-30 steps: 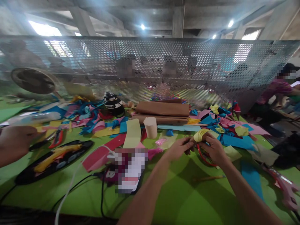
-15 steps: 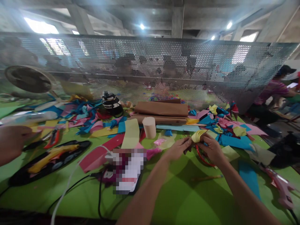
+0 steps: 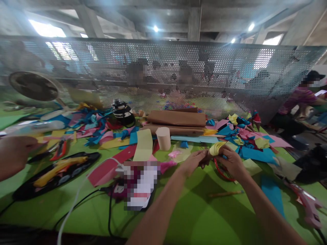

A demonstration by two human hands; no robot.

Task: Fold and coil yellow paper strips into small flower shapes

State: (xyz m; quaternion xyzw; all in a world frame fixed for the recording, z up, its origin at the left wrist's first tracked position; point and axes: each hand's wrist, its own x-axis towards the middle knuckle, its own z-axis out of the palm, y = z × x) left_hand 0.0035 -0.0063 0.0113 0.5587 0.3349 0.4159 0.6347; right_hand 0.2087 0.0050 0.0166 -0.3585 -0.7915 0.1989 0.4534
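Above the green tabletop (image 3: 194, 207), a rolled piece of yellow crepe paper (image 3: 217, 148) is held between both hands. My left hand (image 3: 196, 159) pinches its left end with thumb and fingers together. From the other side my right hand (image 3: 231, 160) has its fingers closed around the paper; the fingertips are partly hidden behind it. Just below the hands lies a red ring-shaped item (image 3: 224, 172), partly covered by my right hand. A thin pencil-like stick (image 3: 227, 193) rests on the table nearer to me.
A phone (image 3: 143, 187) leans on a purple item at centre left. A pink glue gun (image 3: 305, 200) lies at right. Behind stand a paper roll (image 3: 163, 138) and brown sheets (image 3: 176, 119). Another person's hand (image 3: 15, 156) is at left, near red-handled pliers (image 3: 60, 149) and a black tray (image 3: 22, 190).
Both hands stay almost in place on the yellow crepe paper, with only a slight shift of the fingers. The whole view has moved a little.
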